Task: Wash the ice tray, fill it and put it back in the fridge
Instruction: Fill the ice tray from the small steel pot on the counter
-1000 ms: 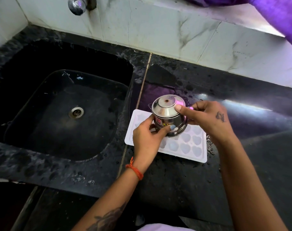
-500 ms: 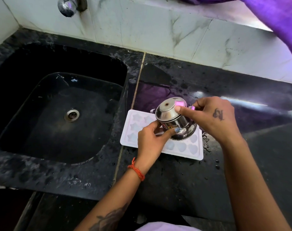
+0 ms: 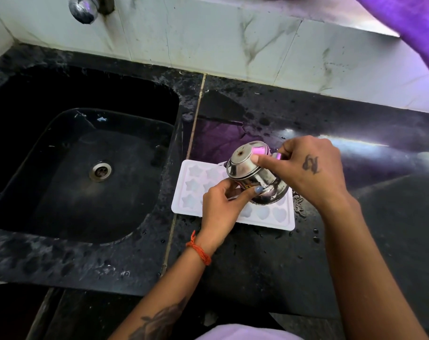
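At the left of the frame the black sink (image 3: 86, 173) lies dry-looking under the tap (image 3: 83, 8). Right of it, at centre, the white ice tray (image 3: 196, 187) rests flat on the wet table (image 3: 257, 261). The left hand (image 3: 220, 207) has its grip round the rim of a tipped steel pot (image 3: 255, 177); the right hand (image 3: 306, 168) holds its base. This looks like the filling step. Next, tilt gently so the moulds fill without spilling.

Black speckled stone counter (image 3: 269, 271), wet, droplets scattered, bright glare streak at right. Black sink basin (image 3: 81, 173) sunk at left, steel drain (image 3: 100, 171) in middle. White marbled tile wall (image 3: 208, 42) behind. Chrome tap (image 3: 83, 8) top left. Purple cloth (image 3: 409, 23) top right.
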Motion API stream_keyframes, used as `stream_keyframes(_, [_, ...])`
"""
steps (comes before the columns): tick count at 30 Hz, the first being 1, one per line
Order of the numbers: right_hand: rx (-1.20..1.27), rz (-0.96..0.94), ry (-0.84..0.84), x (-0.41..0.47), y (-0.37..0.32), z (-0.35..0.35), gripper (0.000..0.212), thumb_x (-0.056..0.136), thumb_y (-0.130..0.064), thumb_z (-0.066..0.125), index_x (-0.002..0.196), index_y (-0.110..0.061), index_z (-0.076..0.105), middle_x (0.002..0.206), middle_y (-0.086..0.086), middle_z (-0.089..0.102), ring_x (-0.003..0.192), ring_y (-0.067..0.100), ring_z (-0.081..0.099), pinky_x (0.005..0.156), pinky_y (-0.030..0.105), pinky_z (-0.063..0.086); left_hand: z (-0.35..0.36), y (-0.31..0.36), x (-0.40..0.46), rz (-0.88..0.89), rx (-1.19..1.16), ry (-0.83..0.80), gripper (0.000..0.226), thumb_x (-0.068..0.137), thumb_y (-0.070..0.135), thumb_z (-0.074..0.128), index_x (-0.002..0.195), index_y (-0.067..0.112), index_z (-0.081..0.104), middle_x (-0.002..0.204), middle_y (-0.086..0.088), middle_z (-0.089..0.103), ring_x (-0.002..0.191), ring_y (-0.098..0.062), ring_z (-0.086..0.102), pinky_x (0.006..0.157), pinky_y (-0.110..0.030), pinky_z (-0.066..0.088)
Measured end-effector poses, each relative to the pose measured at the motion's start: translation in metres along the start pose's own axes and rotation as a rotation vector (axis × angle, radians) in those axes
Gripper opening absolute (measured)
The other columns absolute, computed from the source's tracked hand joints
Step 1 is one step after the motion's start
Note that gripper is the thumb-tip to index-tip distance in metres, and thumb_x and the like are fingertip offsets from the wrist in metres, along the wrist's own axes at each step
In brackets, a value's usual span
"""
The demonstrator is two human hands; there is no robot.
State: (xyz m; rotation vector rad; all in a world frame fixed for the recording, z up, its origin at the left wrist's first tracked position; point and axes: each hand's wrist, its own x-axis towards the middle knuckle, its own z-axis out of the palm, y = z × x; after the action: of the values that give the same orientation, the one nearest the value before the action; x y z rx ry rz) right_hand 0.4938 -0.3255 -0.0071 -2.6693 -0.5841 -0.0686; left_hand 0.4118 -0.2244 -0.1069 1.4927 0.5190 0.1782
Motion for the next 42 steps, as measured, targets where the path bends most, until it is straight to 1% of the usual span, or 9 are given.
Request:
stream_keyframes(4, [0.039, 0.026, -0.020, 0.000, 0.005, 0.002, 0.060, 0.072, -0.063, 0.066, 0.058, -0.006, 0.061, 0.052, 0.011, 0.058, 0.055, 0.025, 0.054, 0.050, 0.027, 0.033, 0.001, 0.001, -0.001, 0.008, 0.054, 0.023, 0.054, 0.057, 0.058, 0.072, 0.093, 0.019, 0.073, 0.086, 0.006, 0.076, 0.085, -0.007, 0.070, 0.085, -0.037, 0.055])
stream_keyframes(7, [0.160, 0.091, -0.056, -0.001, 0.013, 0.003, 0.060, 0.070, -0.063, 0.067, 0.063, -0.004, 0.066, 0.058, 0.015, 0.063, 0.056, 0.025, 0.054, 0.053, 0.030, 0.038, 0.001, 0.003, 0.000, 0.033, 0.126, 0.068, 0.040, 0.064, 0.045, 0.079, 0.094, 0.018, 0.073, 0.086, 0.006, 0.075, 0.082, -0.003, 0.069, 0.082, -0.033, 0.055])
stream_keyframes(11, [0.341, 0.197, -0.056, -0.003, 0.025, 0.009, 0.057, 0.064, -0.062, 0.073, 0.063, -0.006, 0.067, 0.062, 0.014, 0.068, 0.069, 0.032, 0.066, 0.069, 0.043, 0.055, 0.003, 0.006, 0.000, 0.087, 0.209, 0.117, 0.030, 0.071, 0.035, 0.080, 0.094, 0.017, 0.072, 0.085, 0.004, 0.075, 0.080, -0.004, 0.069, 0.076, -0.027, 0.054])
stream_keyframes(14, [0.433, 0.250, -0.061, -0.006, 0.029, 0.008, 0.062, 0.056, -0.070, 0.071, 0.062, -0.009, 0.067, 0.061, 0.012, 0.069, 0.070, 0.033, 0.068, 0.073, 0.051, 0.056, 0.004, 0.008, 0.000, 0.098, 0.235, 0.106, 0.031, 0.070, 0.037, 0.080, 0.094, 0.019, 0.072, 0.084, 0.005, 0.075, 0.079, -0.002, 0.068, 0.072, -0.022, 0.052])
stream_keyframes(19, [0.334, 0.240, -0.020, -0.011, 0.029, 0.000, 0.052, 0.066, -0.059, 0.074, 0.060, -0.009, 0.066, 0.059, 0.011, 0.067, 0.067, 0.029, 0.066, 0.069, 0.041, 0.054, 0.010, 0.006, 0.000, 0.064, 0.198, 0.044, 0.030, 0.070, 0.036, 0.080, 0.093, 0.018, 0.072, 0.086, 0.005, 0.075, 0.082, -0.003, 0.069, 0.077, -0.024, 0.054])
stream_keyframes(23, [0.216, 0.216, -0.012, -0.014, 0.027, -0.007, 0.050, 0.068, -0.060, 0.071, 0.063, -0.010, 0.068, 0.056, 0.006, 0.066, 0.062, 0.022, 0.065, 0.064, 0.034, 0.051, 0.015, 0.005, -0.002, 0.027, 0.178, -0.014, 0.028, 0.072, 0.035, 0.079, 0.094, 0.019, 0.072, 0.088, 0.003, 0.075, 0.083, -0.004, 0.068, 0.075, -0.020, 0.052])
stream_keyframes(28, [0.095, 0.184, -0.006, -0.014, 0.025, -0.011, 0.051, 0.071, -0.059, 0.070, 0.061, -0.009, 0.066, 0.056, 0.009, 0.065, 0.062, 0.024, 0.063, 0.064, 0.034, 0.052, 0.020, 0.004, -0.003, -0.010, 0.111, -0.065, 0.021, 0.074, 0.032, 0.079, 0.089, 0.019, 0.072, 0.069, 0.010, 0.068, 0.053, 0.007, 0.055, 0.060, -0.017, 0.043])
stream_keyframes(36, [0.021, 0.141, 0.006, -0.014, 0.020, -0.015, 0.053, 0.074, -0.058, 0.068, 0.062, -0.006, 0.064, 0.057, 0.013, 0.064, 0.061, 0.029, 0.062, 0.059, 0.033, 0.047, 0.023, 0.001, -0.002, -0.037, 0.076, -0.104, 0.029, 0.075, 0.034, 0.077, 0.097, 0.016, 0.073, 0.082, 0.002, 0.074, 0.061, 0.005, 0.058, 0.063, -0.016, 0.042])
stream_keyframes(42, [0.006, 0.121, 0.012, -0.014, 0.021, -0.015, 0.054, 0.076, -0.059, 0.066, 0.063, -0.006, 0.065, 0.058, 0.012, 0.064, 0.060, 0.027, 0.062, 0.058, 0.030, 0.046, 0.025, 0.003, -0.002, -0.039, 0.074, -0.107, 0.026, 0.076, 0.033, 0.077, 0.096, 0.017, 0.072, 0.080, 0.004, 0.073, 0.062, 0.006, 0.059, 0.062, -0.015, 0.042])
